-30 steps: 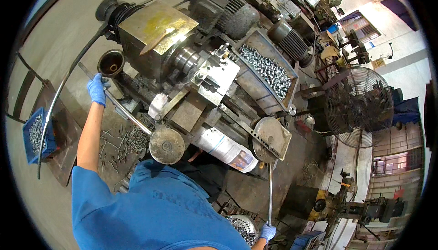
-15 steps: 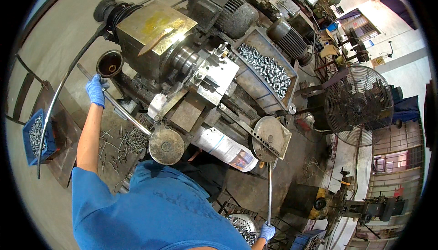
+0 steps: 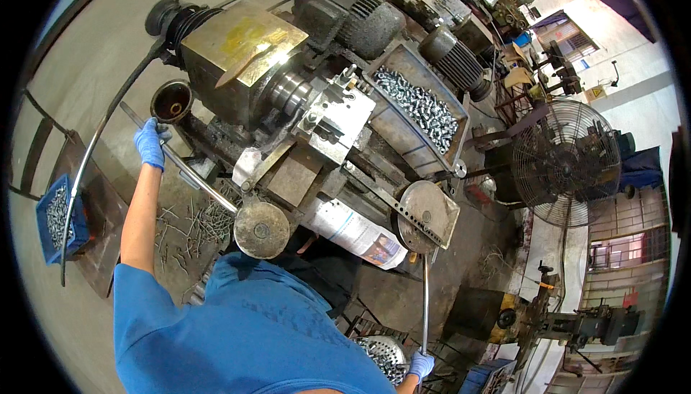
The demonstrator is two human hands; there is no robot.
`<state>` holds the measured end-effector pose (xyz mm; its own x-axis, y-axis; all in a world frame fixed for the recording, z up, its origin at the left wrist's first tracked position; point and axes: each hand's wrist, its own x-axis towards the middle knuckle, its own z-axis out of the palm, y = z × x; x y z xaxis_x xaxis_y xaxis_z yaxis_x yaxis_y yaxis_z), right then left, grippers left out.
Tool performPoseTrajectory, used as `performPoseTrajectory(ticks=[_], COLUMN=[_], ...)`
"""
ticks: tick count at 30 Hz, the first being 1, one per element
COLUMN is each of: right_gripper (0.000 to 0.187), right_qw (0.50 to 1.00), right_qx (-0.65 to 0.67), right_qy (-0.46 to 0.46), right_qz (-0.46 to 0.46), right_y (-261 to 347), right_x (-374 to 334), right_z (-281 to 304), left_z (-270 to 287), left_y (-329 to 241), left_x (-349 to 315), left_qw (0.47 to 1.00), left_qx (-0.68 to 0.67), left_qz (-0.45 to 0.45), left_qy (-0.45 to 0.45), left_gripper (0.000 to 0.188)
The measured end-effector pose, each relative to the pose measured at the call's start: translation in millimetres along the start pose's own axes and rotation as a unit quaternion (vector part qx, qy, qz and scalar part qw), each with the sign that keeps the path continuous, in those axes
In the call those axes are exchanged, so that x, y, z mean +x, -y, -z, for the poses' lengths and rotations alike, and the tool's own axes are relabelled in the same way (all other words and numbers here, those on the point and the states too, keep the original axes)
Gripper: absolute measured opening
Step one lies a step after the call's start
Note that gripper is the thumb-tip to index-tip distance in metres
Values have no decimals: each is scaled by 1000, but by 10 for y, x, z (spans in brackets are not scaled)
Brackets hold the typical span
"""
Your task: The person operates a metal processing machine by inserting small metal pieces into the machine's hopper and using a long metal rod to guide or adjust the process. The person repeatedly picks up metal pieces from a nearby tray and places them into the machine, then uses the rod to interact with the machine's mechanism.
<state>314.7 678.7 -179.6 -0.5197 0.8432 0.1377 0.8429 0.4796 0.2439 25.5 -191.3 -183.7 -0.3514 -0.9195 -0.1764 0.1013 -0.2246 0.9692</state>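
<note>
In a blue glove, my left hand (image 3: 150, 143) is closed round a long metal lever (image 3: 216, 194), which slants down to a round metal hub (image 3: 261, 229) on the machine. My right hand (image 3: 421, 365), gloved as well, grips the lower part of another steel lever (image 3: 425, 300). That one hangs from a round plate (image 3: 423, 214) at the machine's right end. Between the two levers sits the metal clamping block (image 3: 338, 120), in front of a bright spindle (image 3: 291, 92). Whether a workpiece is in the block is too small to tell.
A grey bin of shiny metal parts (image 3: 450, 151) stands behind the machine. At far left is a blue crate (image 3: 44, 218) of small parts; a perforated basket (image 3: 394, 351) of parts lies near my right hand. A large fan (image 3: 565, 164) stands right. Metal scraps (image 3: 191, 232) litter the floor.
</note>
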Motion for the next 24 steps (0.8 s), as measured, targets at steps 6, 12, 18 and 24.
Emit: performPoseTrajectory(ticks=[6,12,18,24], right_gripper=[50,53,54,48], right_qw=[1000,1000,1000,999], right_qx=[-5,10,12,11], right_qy=[12,17,10,40], right_qz=[-8,-12,0,-35], right_y=[63,52,77,192], right_x=[-54,-74,-124,-209], right_z=[83,81,116,290], left_z=[-4,-1,-4,2], left_y=[-17,10,8,2], left_x=[-5,2,14,13], left_qw=[1000,1000,1000,1000], left_qx=[4,-11,1,1], left_qz=[4,-3,-2,3], left_qy=[2,2,4,0], left_gripper=[22,21,21,22])
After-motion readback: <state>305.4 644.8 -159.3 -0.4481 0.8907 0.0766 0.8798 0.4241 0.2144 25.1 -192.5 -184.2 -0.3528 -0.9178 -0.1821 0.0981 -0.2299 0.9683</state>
